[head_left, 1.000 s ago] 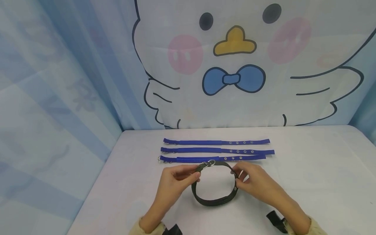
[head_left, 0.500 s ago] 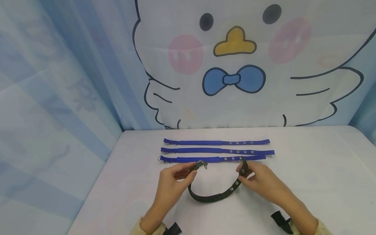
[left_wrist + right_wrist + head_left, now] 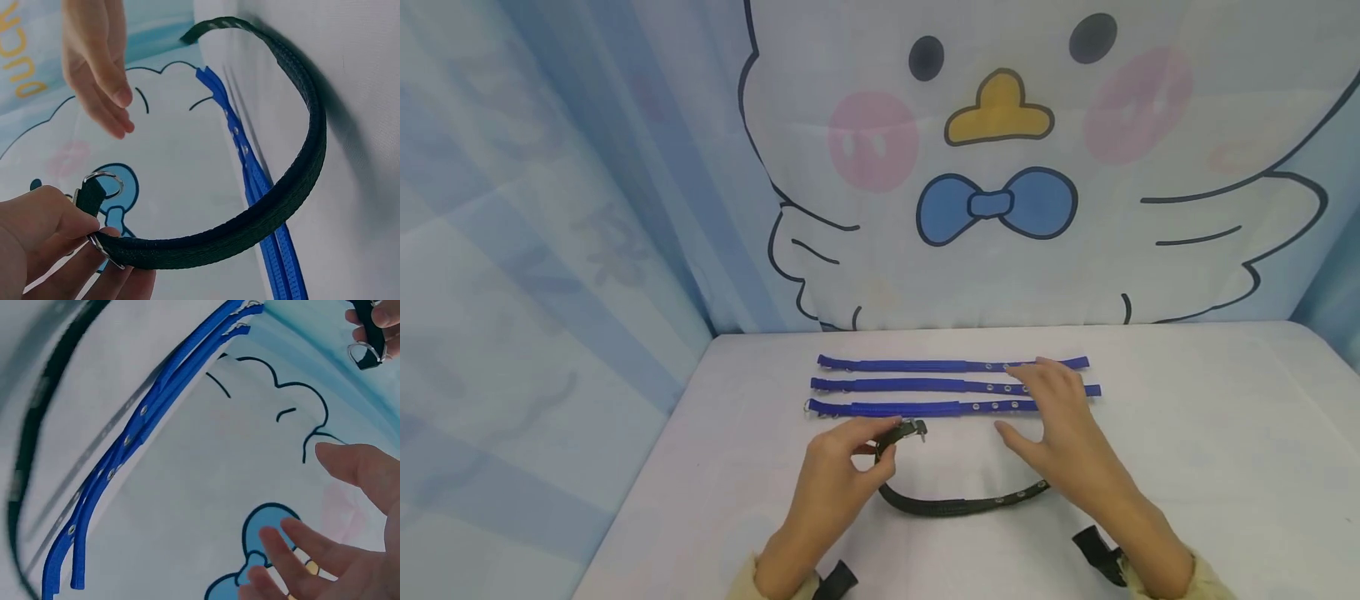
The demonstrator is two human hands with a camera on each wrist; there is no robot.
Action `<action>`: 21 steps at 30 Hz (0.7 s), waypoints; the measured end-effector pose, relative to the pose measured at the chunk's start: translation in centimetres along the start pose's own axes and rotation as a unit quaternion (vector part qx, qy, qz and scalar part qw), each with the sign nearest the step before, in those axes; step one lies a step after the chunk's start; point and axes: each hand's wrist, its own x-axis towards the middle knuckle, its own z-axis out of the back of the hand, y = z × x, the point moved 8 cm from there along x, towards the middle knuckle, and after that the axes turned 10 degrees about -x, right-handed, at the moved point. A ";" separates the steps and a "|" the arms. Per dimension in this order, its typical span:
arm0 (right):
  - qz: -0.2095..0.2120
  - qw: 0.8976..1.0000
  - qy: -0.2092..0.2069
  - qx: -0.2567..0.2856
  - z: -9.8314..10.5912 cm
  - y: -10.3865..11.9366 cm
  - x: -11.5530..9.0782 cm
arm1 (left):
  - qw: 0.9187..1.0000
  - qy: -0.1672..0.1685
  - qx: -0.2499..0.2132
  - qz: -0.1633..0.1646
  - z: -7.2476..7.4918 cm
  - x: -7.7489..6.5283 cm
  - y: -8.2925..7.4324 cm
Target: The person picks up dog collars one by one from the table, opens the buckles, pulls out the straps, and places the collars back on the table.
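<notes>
A dark green pet collar [image 3: 940, 507] hangs in an open curve, with a metal buckle and D-ring at one end and eyelets toward the other. My left hand [image 3: 831, 479] pinches its buckle end between thumb and fingers, as the left wrist view confirms. Apart from the collar, my right hand [image 3: 1067, 429] is spread with nothing in it, thumb and fingers well separated. In the head view it covers the collar's free end and parts of the blue collars behind. The left wrist view shows that free end [image 3: 212, 26] loose, curving up.
Three blue collars lie side by side across the table: a far one [image 3: 895, 365], a middle one [image 3: 887, 384] and a near one [image 3: 902, 409]. Behind the white table [image 3: 1210, 467] hangs a curtain [image 3: 1000, 283] with a cartoon duck print.
The green collar was a closed loop between both hands, then its ends parted. My right hand has let go of the eyelet end and moved up, spreading its fingers. My left hand keeps its pinch.
</notes>
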 end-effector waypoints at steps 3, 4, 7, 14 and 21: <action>0.016 1.000 0.015 0.017 -0.7 1.2 0.2 | 1.000 -0.008 -0.017 -0.007 0.2 0.0 -0.2; 0.022 0.999 0.025 0.026 -1.2 1.6 0.2 | 1.000 -0.013 -0.025 -0.008 0.4 0.0 -0.3; 0.036 0.995 0.063 0.062 -2.8 2.9 0.1 | 0.998 -0.026 -0.061 -0.004 0.9 0.0 -0.5; 0.023 0.973 0.165 0.161 -6.5 5.6 -0.4 | 0.986 -0.033 -0.166 0.012 1.5 0.1 -0.8; 0.060 0.943 0.215 0.247 -8.2 8.3 -0.5 | 0.971 -0.027 -0.236 0.032 1.1 0.1 -0.6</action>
